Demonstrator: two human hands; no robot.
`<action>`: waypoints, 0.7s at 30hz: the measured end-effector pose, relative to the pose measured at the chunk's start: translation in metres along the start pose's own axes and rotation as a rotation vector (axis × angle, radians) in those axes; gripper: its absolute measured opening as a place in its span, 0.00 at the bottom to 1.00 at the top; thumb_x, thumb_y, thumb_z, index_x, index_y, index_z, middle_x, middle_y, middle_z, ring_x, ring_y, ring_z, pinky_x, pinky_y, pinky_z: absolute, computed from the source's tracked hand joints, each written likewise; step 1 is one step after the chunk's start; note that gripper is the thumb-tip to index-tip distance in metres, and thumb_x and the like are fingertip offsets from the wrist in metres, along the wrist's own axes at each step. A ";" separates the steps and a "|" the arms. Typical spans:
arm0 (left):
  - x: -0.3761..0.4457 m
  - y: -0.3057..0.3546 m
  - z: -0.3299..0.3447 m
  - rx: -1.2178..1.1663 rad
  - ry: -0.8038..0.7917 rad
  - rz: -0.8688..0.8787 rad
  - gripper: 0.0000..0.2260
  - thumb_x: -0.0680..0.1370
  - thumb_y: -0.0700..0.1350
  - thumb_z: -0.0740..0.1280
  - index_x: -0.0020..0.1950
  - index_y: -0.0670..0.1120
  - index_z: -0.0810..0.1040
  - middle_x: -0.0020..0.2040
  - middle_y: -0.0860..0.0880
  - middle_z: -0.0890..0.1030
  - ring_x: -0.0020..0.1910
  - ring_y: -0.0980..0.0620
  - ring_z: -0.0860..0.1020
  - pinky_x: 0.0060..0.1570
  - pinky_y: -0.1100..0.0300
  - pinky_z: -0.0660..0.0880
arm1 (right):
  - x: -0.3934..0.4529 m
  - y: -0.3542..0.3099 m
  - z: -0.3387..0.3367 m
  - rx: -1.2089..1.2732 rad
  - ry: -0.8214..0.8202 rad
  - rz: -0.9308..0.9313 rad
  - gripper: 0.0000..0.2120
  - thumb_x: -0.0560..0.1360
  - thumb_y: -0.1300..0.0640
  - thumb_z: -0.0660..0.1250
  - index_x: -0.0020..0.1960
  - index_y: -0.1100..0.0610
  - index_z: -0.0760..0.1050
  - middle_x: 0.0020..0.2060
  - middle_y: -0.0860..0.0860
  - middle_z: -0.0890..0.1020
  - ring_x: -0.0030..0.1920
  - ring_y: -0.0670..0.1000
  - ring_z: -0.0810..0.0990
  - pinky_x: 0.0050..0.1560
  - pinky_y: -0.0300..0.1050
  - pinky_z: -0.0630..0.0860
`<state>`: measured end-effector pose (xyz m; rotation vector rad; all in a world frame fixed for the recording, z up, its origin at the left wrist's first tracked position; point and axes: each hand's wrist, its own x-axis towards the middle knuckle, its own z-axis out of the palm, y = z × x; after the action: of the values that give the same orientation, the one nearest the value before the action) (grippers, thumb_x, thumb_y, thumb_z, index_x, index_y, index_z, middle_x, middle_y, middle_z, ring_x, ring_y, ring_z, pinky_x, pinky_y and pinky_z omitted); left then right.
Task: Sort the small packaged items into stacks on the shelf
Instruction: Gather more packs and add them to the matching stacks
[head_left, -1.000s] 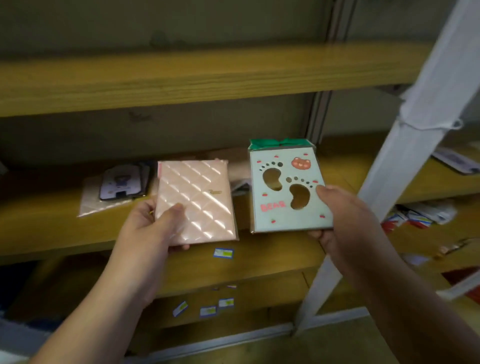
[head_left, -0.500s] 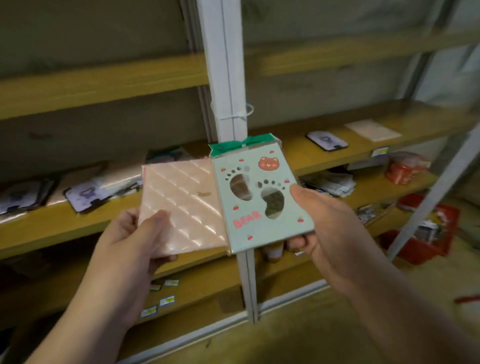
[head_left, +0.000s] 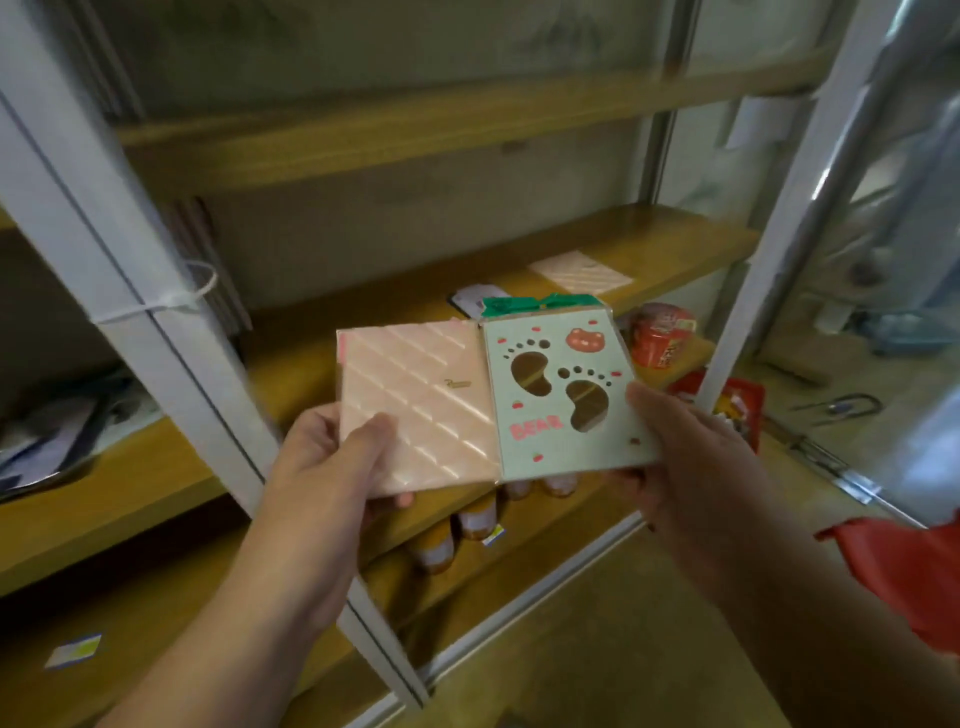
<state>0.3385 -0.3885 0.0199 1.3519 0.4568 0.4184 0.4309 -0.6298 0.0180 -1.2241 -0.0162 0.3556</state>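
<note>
My left hand (head_left: 332, 462) grips a pink quilted packet (head_left: 415, 405) by its lower left corner, thumb on its face. My right hand (head_left: 691, 452) holds a pale green packet (head_left: 561, 395) printed with two footprints, a bear face and the word BEAR, green strip on top. The two packets are side by side with edges touching, held in front of a wooden shelf (head_left: 322, 364). On that shelf farther right lie another pink quilted packet (head_left: 582, 270) and a dark packet (head_left: 472, 299), partly hidden behind the green one.
A white metal upright (head_left: 156, 312) with a cable tie stands left of my hands; another upright (head_left: 779, 208) is on the right. Red packages (head_left: 662, 335) sit on the lower shelf, several small jars (head_left: 475, 519) under my hands, loose packets (head_left: 47, 436) far left.
The view has swung to the right along the shelving; the white upright moved from centre to left. Both hands keep the same packets, still side by side.
</note>
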 end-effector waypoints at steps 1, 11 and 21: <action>0.013 -0.003 0.011 0.002 -0.005 -0.005 0.10 0.79 0.51 0.68 0.60 0.55 0.76 0.47 0.55 0.86 0.44 0.53 0.86 0.36 0.58 0.81 | 0.011 -0.006 -0.005 -0.009 0.006 -0.011 0.09 0.71 0.44 0.72 0.47 0.48 0.85 0.52 0.55 0.86 0.54 0.57 0.84 0.48 0.53 0.82; 0.156 -0.020 0.110 -0.061 -0.025 -0.107 0.09 0.78 0.50 0.69 0.57 0.58 0.76 0.44 0.55 0.87 0.44 0.50 0.86 0.42 0.49 0.83 | 0.143 -0.051 -0.048 -0.050 0.106 -0.034 0.11 0.71 0.44 0.71 0.46 0.49 0.85 0.47 0.56 0.87 0.41 0.52 0.86 0.36 0.43 0.81; 0.234 -0.050 0.189 -0.047 0.045 -0.058 0.10 0.79 0.44 0.68 0.57 0.57 0.74 0.46 0.59 0.86 0.43 0.55 0.85 0.33 0.63 0.79 | 0.240 -0.072 -0.116 -0.033 0.117 0.003 0.18 0.71 0.46 0.71 0.53 0.58 0.82 0.47 0.58 0.86 0.41 0.52 0.87 0.33 0.41 0.80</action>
<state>0.6393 -0.4279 -0.0163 1.2825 0.5192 0.4101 0.6992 -0.6913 0.0014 -1.2760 0.0809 0.2871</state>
